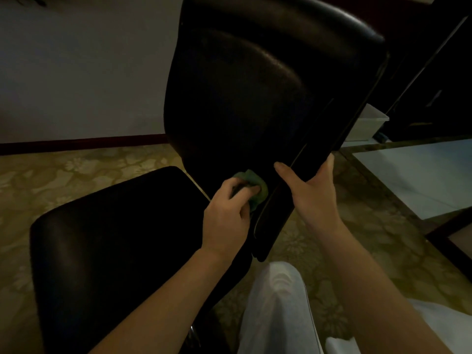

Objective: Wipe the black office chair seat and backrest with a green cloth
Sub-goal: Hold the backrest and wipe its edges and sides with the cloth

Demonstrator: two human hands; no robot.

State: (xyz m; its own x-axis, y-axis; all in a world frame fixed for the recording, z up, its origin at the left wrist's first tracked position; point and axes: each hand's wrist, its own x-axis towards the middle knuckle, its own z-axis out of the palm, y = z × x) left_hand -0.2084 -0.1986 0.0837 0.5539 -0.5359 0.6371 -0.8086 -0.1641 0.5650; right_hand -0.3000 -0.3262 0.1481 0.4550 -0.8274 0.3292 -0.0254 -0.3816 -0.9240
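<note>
The black office chair has a tall, smooth, leather-like backrest [255,93] with a faint sheen and rounded corners, filling the view from the centre towards 12 o'clock. Its flat, rounded-square black seat [122,238] lies towards 8 o'clock. The small green cloth [252,177], soft and crumpled into a wad, sits just below centre against the lower part of the backrest. The left hand [227,213] has its fingers [245,190] curled over the wad, pressing it to the black surface; cloth pokes out past the fingertips towards 12 and 3 o'clock. Just beside it at 3 o'clock, the right hand [311,192] clasps the backrest's side edge, thumb [283,171] on the front face. A yellowish floral-patterned carpet [76,169] lies beneath, and a pale trouser leg [275,302] shows at 6 o'clock.
</note>
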